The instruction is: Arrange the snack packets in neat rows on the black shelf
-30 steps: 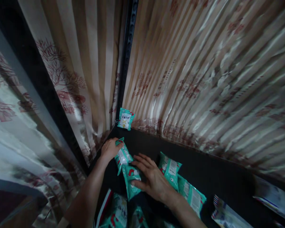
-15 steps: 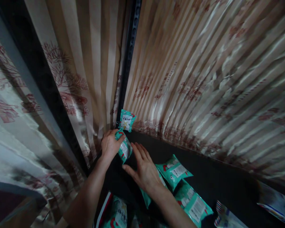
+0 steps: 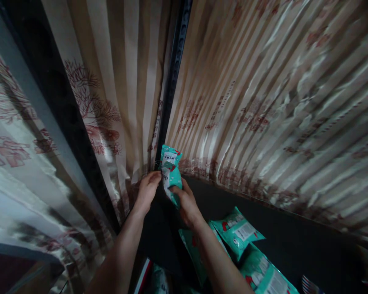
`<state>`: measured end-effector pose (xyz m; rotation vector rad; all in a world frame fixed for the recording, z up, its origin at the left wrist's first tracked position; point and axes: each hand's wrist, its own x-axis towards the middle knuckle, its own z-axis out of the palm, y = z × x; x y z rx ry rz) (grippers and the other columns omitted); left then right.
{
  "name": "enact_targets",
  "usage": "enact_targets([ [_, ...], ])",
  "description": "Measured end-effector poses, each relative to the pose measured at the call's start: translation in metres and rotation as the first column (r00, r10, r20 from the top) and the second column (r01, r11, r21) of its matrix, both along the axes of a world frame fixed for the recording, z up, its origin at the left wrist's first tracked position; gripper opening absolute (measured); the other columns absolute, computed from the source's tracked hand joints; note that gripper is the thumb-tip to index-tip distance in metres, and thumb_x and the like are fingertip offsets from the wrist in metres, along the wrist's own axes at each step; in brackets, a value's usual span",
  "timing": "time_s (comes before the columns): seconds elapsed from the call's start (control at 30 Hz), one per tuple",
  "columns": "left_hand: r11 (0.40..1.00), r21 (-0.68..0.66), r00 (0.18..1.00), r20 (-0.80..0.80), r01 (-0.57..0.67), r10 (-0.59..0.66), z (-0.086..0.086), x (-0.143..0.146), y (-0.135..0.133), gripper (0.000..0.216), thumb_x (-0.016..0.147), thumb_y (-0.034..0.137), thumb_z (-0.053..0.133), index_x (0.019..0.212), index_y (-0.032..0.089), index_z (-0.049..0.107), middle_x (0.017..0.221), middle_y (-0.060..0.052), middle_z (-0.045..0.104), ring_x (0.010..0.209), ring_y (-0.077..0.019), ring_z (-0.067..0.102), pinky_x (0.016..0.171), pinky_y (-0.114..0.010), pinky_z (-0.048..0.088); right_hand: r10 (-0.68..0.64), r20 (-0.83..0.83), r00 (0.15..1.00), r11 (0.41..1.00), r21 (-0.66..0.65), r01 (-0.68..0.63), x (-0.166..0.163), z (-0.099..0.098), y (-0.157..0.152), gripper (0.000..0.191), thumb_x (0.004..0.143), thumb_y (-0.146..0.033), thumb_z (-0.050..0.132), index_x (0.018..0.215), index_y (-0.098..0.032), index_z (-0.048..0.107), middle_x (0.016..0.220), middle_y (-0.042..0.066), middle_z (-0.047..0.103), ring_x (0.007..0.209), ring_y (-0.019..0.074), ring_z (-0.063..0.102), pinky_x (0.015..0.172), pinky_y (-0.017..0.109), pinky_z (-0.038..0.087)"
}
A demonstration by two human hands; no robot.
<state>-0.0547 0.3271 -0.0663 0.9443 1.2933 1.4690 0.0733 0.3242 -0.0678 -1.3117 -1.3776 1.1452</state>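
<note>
Both my hands are at the back left corner of a dark shelf. My left hand and my right hand together grip a teal snack packet, held upright between them. Just behind it another teal packet stands against the black corner post. Several more teal packets lie flat on the shelf to the right of my right forearm, one partly under it.
Striped beige curtains with red flower prints hang behind and to the left of the shelf. More packets lie near the lower edge of the picture. A black frame bar runs down the left side.
My left hand carried the teal packet back towards the corner and stood it up. My right hand left the flat packets and closed on the same packet.
</note>
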Motion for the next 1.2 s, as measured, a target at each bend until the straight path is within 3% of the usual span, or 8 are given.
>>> enact_targets([
  [0.1, 0.993, 0.047, 0.994, 0.002, 0.105, -0.106, -0.002, 0.003, -0.001, 0.041, 0.075, 0.025, 0.057, 0.115, 0.015, 0.055, 0.104, -0.007, 0.068, 0.095, -0.0186, 0.063, 0.081, -0.029, 0.05, -0.027, -0.275, 0.961, 0.983, -0.183, -0.025, -0.005, 0.01, 0.008, 0.05, 0.067, -0.027, 0.048, 0.116, -0.018, 0.051, 0.091, 0.004, 0.069, 0.077, 0.0193, 0.065, 0.069, 0.03, 0.052],
  [0.23, 0.993, 0.084, 0.988, -0.138, 0.082, -0.07, -0.017, 0.005, 0.007, 0.047, 0.077, 0.018, 0.056, 0.123, 0.016, 0.049, 0.103, -0.007, 0.066, 0.089, -0.0163, 0.064, 0.079, -0.029, 0.052, -0.087, -0.211, 0.974, 0.973, -0.227, 0.038, -0.004, 0.005, 0.018, 0.043, 0.064, -0.027, 0.054, 0.106, -0.018, 0.055, 0.092, 0.004, 0.07, 0.082, 0.0202, 0.065, 0.072, 0.03, 0.051],
  [0.37, 0.993, 0.115, 0.935, -0.348, -0.022, 0.061, -0.035, 0.003, 0.016, 0.043, 0.08, 0.018, 0.055, 0.122, 0.022, 0.05, 0.105, -0.004, 0.065, 0.09, -0.015, 0.063, 0.081, -0.029, 0.051, 0.041, -0.194, 0.98, 0.982, -0.175, -0.076, -0.001, 0.004, 0.022, 0.038, 0.067, -0.029, 0.06, 0.103, -0.02, 0.057, 0.096, 0.004, 0.07, 0.085, 0.0195, 0.065, 0.077, 0.032, 0.051],
  [0.53, 0.985, 0.153, 0.88, -0.455, -0.073, 0.136, -0.037, -0.003, 0.017, 0.042, 0.082, 0.018, 0.052, 0.124, 0.022, 0.049, 0.11, -0.004, 0.063, 0.097, -0.0153, 0.061, 0.09, -0.031, 0.048, 0.216, -0.139, 0.966, 0.973, -0.051, -0.225, -0.004, 0.007, 0.031, 0.043, 0.066, -0.036, 0.068, 0.105, -0.02, 0.06, 0.103, 0.005, 0.069, 0.095, 0.0202, 0.064, 0.086, 0.035, 0.049],
  [0.67, 0.989, 0.131, 0.855, -0.501, -0.074, 0.13, -0.036, -0.003, 0.016, 0.051, 0.081, 0.013, 0.048, 0.131, 0.021, 0.041, 0.12, -0.006, 0.059, 0.108, -0.0159, 0.056, 0.097, -0.032, 0.044, 0.077, -0.087, 0.993, 0.995, -0.053, -0.082, -0.008, -0.007, 0.049, 0.043, 0.066, -0.038, 0.065, 0.105, -0.019, 0.059, 0.099, 0.005, 0.069, 0.088, 0.0207, 0.065, 0.079, 0.035, 0.052],
  [0.83, 0.999, 0.05, 0.822, -0.569, 0.009, 0.021, -0.04, 0.002, 0.016, 0.055, 0.08, 0.013, 0.049, 0.134, 0.016, 0.039, 0.131, -0.01, 0.052, 0.119, -0.0192, 0.05, 0.104, -0.034, 0.038, -0.083, 0.01, 0.996, 0.997, 0.004, 0.083, -0.015, -0.028, 0.064, 0.036, 0.068, -0.036, 0.059, 0.1, -0.019, 0.059, 0.098, 0.005, 0.069, 0.088, 0.0206, 0.064, 0.081, 0.035, 0.05],
  [1.0, 0.999, -0.03, 0.805, -0.591, 0.045, -0.055, -0.043, 0.002, 0.018, 0.053, 0.081, 0.013, 0.046, 0.133, 0.018, 0.04, 0.135, -0.007, 0.049, 0.123, -0.0182, 0.047, 0.105, -0.033, 0.038, -0.126, 0.04, 0.991, 0.989, 0.078, 0.123, -0.025, -0.039, 0.069, 0.034, 0.072, -0.036, 0.053, 0.101, -0.019, 0.057, 0.094, 0.005, 0.069, 0.084, 0.0194, 0.065, 0.079, 0.033, 0.051],
  [1.2, 0.997, -0.037, 0.758, -0.648, 0.072, -0.079, -0.049, 0.0, 0.021, 0.05, 0.08, 0.012, 0.046, 0.13, 0.018, 0.047, 0.142, -0.005, 0.04, 0.131, -0.0171, 0.036, 0.111, -0.032, 0.029, -0.141, 0.237, 0.961, 0.987, 0.111, 0.118, -0.029, -0.054, 0.081, 0.032, 0.074, -0.037, 0.053, 0.101, -0.02, 0.059, 0.091, 0.004, 0.069, 0.084, 0.0199, 0.064, 0.08, 0.034, 0.05],
])
